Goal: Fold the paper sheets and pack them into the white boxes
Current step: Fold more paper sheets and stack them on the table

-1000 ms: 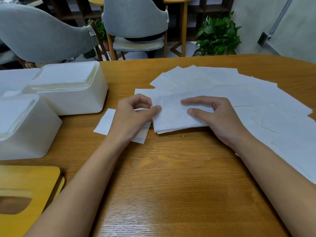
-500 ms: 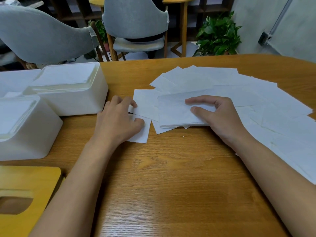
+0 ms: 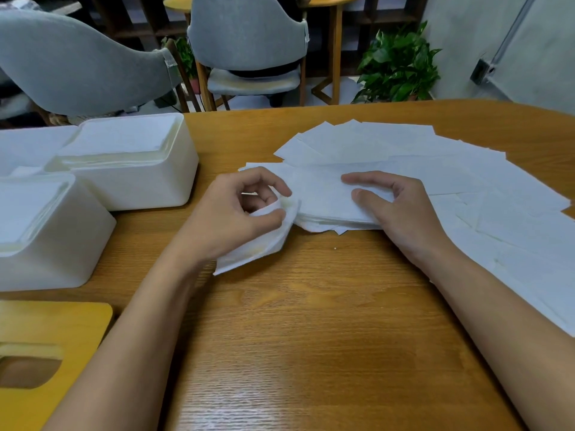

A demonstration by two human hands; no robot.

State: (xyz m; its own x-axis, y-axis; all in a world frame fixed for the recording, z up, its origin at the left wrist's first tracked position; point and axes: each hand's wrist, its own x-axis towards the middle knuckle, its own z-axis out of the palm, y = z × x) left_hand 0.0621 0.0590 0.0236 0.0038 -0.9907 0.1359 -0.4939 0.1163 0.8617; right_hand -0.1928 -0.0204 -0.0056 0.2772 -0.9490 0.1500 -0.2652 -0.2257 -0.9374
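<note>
1. Counting two hands. Pinching one paper sheet [image 3: 249, 256] between the thumb and curled fingers of the left hand [image 3: 230, 213], and holding its far end raised off the table [image 3: 311, 337], just left of the stack [image 3: 323, 203].
2. Pressing down on that stack with the right hand [image 3: 404, 213], keeping the index finger straight across the top and the thumb on the near part, and grasping nothing.
3. Counting two white boxes at the left: the nearer box [image 3: 62, 244] and the farther box [image 3: 140, 185], standing close together, both showing white sheets piled up to the rim.
4. Counting one stack in the middle and many loose sheets [image 3: 466, 169] fanning over the right side of the table. Overlapping too much for telling their number.
5. Counting beyond the table a left grey chair [image 3: 77, 57], a middle grey chair [image 3: 249, 35] and one potted plant [image 3: 398, 63]. Also counting one yellow lid [image 3: 46, 331] with a slot at the near left corner.
6. Failing to make out a third white shape [image 3: 28, 144] behind the boxes, cut off at the left edge. Losing part of the pinched sheet under the left hand, and the loose sheets past the right edge.
</note>
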